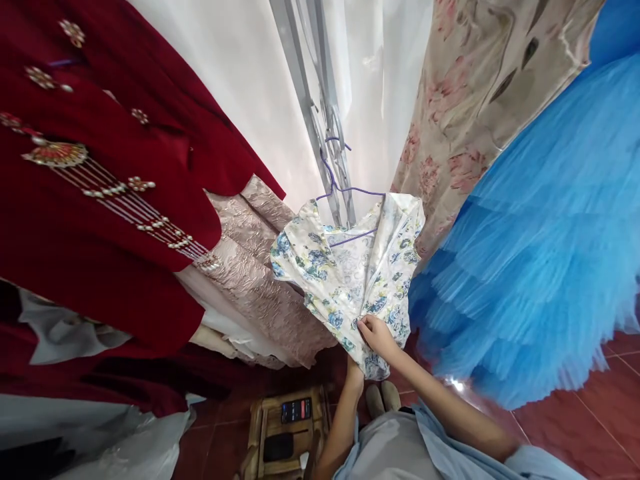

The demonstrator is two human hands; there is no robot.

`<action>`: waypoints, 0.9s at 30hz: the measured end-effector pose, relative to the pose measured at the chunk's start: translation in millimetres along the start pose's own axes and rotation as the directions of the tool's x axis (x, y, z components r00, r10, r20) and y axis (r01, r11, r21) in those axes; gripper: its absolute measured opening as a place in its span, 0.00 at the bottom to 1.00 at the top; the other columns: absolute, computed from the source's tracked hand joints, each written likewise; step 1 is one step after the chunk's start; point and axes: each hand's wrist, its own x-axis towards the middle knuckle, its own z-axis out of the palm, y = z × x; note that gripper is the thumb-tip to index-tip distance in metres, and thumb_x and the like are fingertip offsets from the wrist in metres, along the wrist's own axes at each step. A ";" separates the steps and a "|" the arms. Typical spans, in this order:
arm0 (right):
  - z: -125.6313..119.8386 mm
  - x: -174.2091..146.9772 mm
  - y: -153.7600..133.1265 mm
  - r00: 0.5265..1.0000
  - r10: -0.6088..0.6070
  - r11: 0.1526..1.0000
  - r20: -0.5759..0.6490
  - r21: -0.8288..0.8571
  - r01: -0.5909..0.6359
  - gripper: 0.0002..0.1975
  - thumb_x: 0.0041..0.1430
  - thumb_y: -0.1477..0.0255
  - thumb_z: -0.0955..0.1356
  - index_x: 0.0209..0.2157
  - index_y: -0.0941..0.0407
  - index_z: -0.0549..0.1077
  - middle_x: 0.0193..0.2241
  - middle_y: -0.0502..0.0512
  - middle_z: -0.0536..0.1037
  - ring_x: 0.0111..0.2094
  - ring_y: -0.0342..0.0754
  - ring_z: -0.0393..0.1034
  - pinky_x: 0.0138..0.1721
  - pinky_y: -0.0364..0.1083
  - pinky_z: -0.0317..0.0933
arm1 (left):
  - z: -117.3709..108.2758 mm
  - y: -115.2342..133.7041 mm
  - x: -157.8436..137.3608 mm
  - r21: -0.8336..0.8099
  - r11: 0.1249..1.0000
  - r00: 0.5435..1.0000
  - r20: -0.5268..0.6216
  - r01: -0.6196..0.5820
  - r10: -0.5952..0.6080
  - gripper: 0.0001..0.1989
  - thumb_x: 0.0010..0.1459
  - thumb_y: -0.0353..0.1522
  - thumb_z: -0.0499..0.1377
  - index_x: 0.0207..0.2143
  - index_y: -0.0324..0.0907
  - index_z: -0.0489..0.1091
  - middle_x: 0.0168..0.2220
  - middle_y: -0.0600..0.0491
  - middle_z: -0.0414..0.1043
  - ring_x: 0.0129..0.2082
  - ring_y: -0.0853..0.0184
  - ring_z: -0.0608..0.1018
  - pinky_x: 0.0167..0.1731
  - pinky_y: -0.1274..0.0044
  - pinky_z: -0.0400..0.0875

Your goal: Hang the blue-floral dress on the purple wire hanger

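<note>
A white short-sleeved blouse with blue and yellow flowers (320,260) hangs on a purple wire hanger (360,191) in front of me. Its front gapes at the neck, showing the inside of the back. My right hand (376,335) pinches the front edge low on the blouse, thumb and fingers closed on the cloth. My left hand (355,372) reaches in behind the lower hem; its fingers are hidden by the fabric. The hanger's hook is up near a grey metal stand (303,60).
Dark red garments with beaded ornaments (165,153) and a pink brocade dress (265,287) hang at left. On the right are a beige floral dress (440,120) and a blue tulle dress (520,253). A wooden stool (257,427) below carries a phone (297,410).
</note>
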 end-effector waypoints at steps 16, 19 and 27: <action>-22.9 5.5 -12.0 0.983 0.160 0.961 -0.095 -0.214 -0.177 0.09 0.62 0.69 0.67 0.30 0.59 0.73 0.26 0.56 0.78 0.30 0.49 0.72 0.30 0.43 0.52 | -3.0 -0.7 23.8 0.021 0.983 0.962 0.212 -0.181 0.172 0.21 0.49 0.37 0.65 0.47 0.44 0.73 0.52 0.42 0.76 0.61 0.54 0.72 0.65 0.65 0.60; -22.7 -2.7 -9.2 0.967 0.245 0.968 0.070 0.035 -0.248 0.14 0.63 0.68 0.64 0.25 0.58 0.72 0.17 0.51 0.73 0.19 0.44 0.65 0.23 0.42 0.51 | -7.1 -8.3 27.4 0.029 0.986 0.970 0.187 -0.161 0.153 0.21 0.49 0.39 0.64 0.47 0.44 0.73 0.52 0.42 0.76 0.58 0.53 0.73 0.64 0.63 0.61; -77.0 46.9 -98.0 0.996 0.028 0.786 0.086 0.614 -0.076 0.13 0.54 0.66 0.69 0.24 0.61 0.75 0.11 0.46 0.70 0.10 0.36 0.52 0.13 0.39 0.45 | -11.1 5.7 18.6 0.094 0.975 0.967 0.175 -0.202 0.183 0.20 0.45 0.39 0.64 0.43 0.45 0.76 0.48 0.43 0.78 0.60 0.50 0.73 0.65 0.63 0.60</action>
